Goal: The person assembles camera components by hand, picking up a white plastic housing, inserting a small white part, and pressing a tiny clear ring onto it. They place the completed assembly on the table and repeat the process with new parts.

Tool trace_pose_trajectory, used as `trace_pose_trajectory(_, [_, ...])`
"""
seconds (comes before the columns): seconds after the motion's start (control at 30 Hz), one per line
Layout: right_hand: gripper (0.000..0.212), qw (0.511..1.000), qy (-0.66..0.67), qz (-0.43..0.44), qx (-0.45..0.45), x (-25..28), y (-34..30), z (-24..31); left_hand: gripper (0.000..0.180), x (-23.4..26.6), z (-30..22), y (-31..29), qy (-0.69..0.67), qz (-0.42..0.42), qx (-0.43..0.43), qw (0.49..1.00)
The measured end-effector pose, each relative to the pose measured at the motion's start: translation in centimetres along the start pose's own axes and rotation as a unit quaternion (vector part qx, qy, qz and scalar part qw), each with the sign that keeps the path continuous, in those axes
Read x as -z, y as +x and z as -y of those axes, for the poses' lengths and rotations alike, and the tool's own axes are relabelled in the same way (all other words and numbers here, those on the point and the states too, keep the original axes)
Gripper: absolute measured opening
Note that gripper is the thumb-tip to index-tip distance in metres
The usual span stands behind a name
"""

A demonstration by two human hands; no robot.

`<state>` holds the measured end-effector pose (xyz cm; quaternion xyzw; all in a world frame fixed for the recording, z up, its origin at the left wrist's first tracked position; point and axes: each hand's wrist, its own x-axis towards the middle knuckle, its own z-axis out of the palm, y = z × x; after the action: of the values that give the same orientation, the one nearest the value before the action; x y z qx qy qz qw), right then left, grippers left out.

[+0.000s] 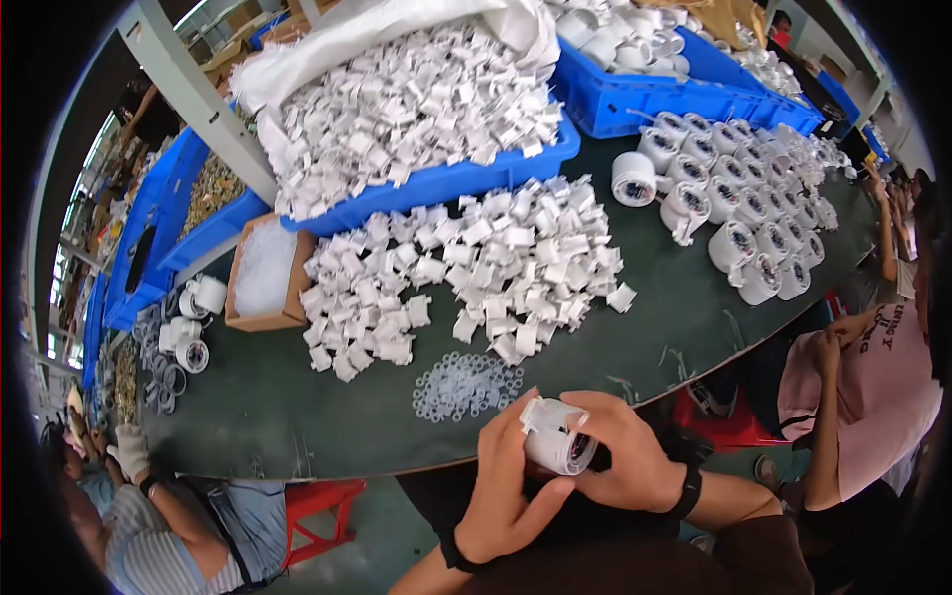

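Close to the table's front edge I hold a white cylindrical plastic housing [551,433] tilted between both hands. Its open-looking round end, with dark parts inside, faces right and toward me. My left hand [501,486] is closed around its left side, fingers at the top near a small white bracket on it. My right hand [635,451] grips the right side, fingertips at the round end. Just beyond my hands lies a pile of small translucent rings [466,387]. Behind that, small white plastic brackets [516,258] are heaped on the dark green table [654,288].
A blue bin [416,183] heaped with white brackets stands behind, beside a cardboard box [266,273] lined with plastic. Rows of assembled housings [744,193] stand at right; grey rings [164,362] lie left. People sit on both sides, near red stools [322,511].
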<state>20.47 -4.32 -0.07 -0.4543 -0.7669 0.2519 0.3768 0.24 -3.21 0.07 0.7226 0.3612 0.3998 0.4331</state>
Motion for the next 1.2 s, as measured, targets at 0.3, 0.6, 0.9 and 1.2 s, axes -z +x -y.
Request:
trace_pose_trajectory(0.3, [0.053,0.97,0.222,0.039,-0.087,0.2,0.1,0.1,0.041,-1.5,1.4,0.2,0.211,-0.099,-0.025,0.972])
trace_pose_trajectory(0.6, [0.024,0.943,0.317,0.001,-0.099,-0.4,1.5,0.9,0.027,-0.5,1.1,1.0,0.195,-0.119,-0.019,0.973])
trace_pose_trajectory(0.9, [0.019,0.882,0.425,-0.058,-0.197,-3.2,1.4,1.0,0.015,-0.2,1.0,0.9,0.096,-0.119,-0.012,0.988])
trace_pose_trajectory(1.2, [0.02,0.985,0.152,0.065,-0.054,1.6,3.8,0.6,0.013,1.2,1.6,-0.5,0.05,-0.098,-0.005,0.994])
